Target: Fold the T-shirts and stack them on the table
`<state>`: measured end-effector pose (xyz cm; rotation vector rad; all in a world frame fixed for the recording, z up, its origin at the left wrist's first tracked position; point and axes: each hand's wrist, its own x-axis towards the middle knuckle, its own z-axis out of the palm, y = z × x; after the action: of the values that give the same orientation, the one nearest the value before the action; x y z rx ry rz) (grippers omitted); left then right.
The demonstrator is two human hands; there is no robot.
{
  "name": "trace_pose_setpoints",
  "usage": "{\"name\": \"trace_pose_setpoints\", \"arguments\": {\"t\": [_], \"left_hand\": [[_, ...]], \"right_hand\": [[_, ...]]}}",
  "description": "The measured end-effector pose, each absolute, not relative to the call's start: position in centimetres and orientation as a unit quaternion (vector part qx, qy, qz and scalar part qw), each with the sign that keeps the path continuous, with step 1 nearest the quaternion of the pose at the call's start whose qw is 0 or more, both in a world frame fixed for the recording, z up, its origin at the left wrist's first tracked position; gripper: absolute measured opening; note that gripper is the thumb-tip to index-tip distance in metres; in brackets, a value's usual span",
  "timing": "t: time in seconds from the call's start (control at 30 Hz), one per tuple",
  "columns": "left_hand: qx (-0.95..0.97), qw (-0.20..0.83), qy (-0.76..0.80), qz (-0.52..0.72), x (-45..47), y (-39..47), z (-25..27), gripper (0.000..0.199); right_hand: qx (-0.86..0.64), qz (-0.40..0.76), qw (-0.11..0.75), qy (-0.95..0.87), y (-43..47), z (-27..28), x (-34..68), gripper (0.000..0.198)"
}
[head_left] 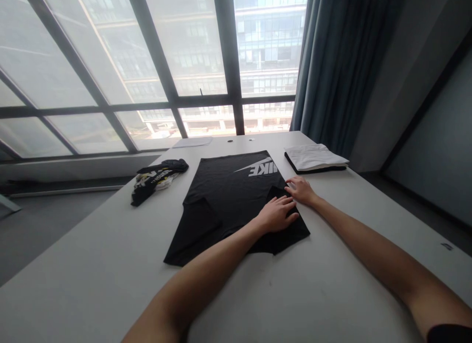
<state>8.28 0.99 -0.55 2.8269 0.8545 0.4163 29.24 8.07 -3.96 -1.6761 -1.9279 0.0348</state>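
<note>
- Both bare forearms enter from the near edge of the white tabletop point(92, 264) and meet over the right side of a black cotton T-shirt point(228, 195).
- Black T-shirt lies flat at mid-table, long axis running from near edge to far edge; right sleeve folded inward.
- Print in white at the shirt's far right part: swoosh and letters "IKE" legible, first letter hidden by the fold.
- Left hand point(276, 214): fingers straight and together, palm flat on the folded sleeve.
- Right hand point(301, 189): fingers slightly spread, flat on the shirt's right edge; neither hand grips.
- Folded white-over-black garment stack point(315, 158) by the far right edge.
- Crumpled black-and-yellow garment point(157, 178) near the left edge; its lettering unreadable.
</note>
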Motion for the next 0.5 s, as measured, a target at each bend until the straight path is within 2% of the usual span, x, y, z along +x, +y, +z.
{"name": "trace_pose_setpoints", "arguments": {"t": [0.1, 0.23, 0.37, 0.5], "left_hand": [[0.916, 0.046, 0.355, 0.181, 7.9, 1.7, -0.4, 0.045], [0.885, 0.050, 0.444, 0.133, 7.1, 3.0, -0.9, 0.054], [0.858, 0.060, 0.482, 0.170, 6.9, 3.8, -0.3, 0.050], [0.848, 0.065, 0.486, 0.200, 6.7, 4.3, 1.3, 0.054]], "right_hand": [[-0.630, 0.019, 0.290, -0.721, 8.2, -4.0, 29.3, 0.028], [-0.631, 0.021, 0.284, -0.721, 8.2, -3.9, 29.3, 0.030], [-0.633, 0.012, 0.268, -0.726, 8.0, -3.8, 29.2, 0.029], [-0.625, 0.006, 0.258, -0.737, 7.9, -3.7, 29.2, 0.030]]}}
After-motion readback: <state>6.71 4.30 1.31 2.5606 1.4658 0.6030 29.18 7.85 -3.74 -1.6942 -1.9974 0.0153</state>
